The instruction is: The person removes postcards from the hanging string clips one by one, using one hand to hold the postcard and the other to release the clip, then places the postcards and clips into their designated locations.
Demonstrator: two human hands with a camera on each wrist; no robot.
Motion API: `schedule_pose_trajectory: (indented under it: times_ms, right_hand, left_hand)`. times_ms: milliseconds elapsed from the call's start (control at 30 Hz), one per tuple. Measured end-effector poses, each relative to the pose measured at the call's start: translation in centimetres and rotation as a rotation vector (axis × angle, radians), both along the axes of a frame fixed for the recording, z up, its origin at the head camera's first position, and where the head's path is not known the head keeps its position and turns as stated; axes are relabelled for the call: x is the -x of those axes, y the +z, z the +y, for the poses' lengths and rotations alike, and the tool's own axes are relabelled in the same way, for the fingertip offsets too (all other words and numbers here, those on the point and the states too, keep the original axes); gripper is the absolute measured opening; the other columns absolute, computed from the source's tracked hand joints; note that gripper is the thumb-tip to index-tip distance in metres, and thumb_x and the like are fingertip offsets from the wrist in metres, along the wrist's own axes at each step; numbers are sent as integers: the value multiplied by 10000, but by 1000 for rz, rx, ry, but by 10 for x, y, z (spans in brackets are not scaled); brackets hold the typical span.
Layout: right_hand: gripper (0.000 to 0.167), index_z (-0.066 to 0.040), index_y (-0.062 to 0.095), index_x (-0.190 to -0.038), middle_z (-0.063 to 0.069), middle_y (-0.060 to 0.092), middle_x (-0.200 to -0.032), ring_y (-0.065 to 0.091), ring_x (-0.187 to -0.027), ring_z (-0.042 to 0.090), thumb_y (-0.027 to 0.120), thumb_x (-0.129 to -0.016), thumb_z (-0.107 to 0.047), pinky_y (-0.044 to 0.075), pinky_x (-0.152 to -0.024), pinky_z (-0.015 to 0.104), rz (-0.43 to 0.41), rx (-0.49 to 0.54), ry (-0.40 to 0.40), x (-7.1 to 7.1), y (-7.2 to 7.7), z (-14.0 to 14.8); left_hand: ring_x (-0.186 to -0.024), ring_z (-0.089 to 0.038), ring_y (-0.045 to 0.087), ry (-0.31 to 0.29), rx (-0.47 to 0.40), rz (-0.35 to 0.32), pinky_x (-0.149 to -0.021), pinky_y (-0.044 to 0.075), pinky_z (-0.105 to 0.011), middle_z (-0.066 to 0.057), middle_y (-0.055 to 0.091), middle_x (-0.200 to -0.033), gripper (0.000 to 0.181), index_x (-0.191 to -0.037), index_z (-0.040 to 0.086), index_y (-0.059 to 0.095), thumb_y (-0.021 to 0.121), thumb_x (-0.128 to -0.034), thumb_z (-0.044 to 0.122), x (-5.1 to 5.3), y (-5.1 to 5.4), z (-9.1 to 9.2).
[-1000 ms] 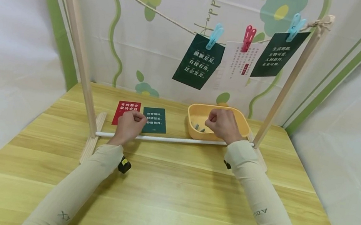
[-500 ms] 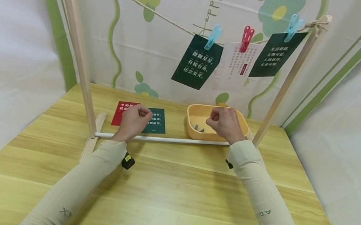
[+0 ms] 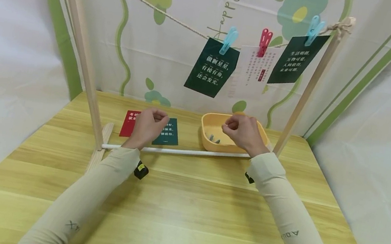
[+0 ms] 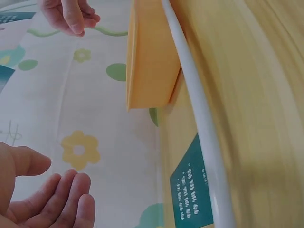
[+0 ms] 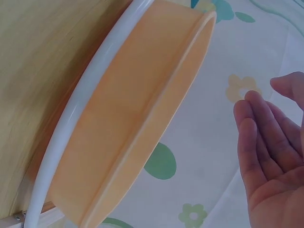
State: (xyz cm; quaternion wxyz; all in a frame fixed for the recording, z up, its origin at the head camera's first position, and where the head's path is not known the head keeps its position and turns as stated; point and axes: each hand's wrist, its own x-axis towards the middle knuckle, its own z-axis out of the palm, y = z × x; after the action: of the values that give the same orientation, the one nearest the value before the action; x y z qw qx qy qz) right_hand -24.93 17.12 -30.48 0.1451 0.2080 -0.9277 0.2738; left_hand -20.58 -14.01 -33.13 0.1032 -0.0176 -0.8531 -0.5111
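Flowered fabric [image 3: 173, 68] backs a wood-grain bench [image 3: 180, 225]; a yellow basket [image 3: 223, 147] sits right of the head frame's centre, a red card [image 3: 127, 126] and a teal card [image 3: 172, 133] left of it. Left hand [image 3: 146, 128] appears across both cards, right hand [image 3: 246, 134] across the basket, apart from it; each grip is released, fingers loosely bent. Three hanging cards [image 3: 212, 67] are clipped upper right.

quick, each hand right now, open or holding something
Left hand: open, loosely curved, holding nothing.
Right hand: open, loosely curved, holding nothing.
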Motion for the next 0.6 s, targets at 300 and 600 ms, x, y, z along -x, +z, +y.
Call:
schedule_pose_trajectory:
  times_ms: [300, 600]
  right_hand:
    - [197, -43, 789, -1050, 121, 799, -975, 754, -860, 250, 750, -978, -222, 631, -828, 439, -50, 10, 9, -4, 5, -1]
    - [245, -40, 777, -1106, 120, 805, -999, 761, -888, 253, 749, -988, -252, 634, -843, 439, -46, 23, 25, -10, 12, 0]
  left_hand:
    - [-1111, -310, 666, -10, 3, 16, -977, 574, -453, -159, 724, -1215, 301, -1259, 18, 700, 622, -1044, 214, 1, 10, 4]
    - [-1129, -301, 681, -16, -8, 62, -1011, 568, -456, -140, 733, -1217, 278, -1252, 37, 704, 641, -1035, 200, 2, 19, 7]
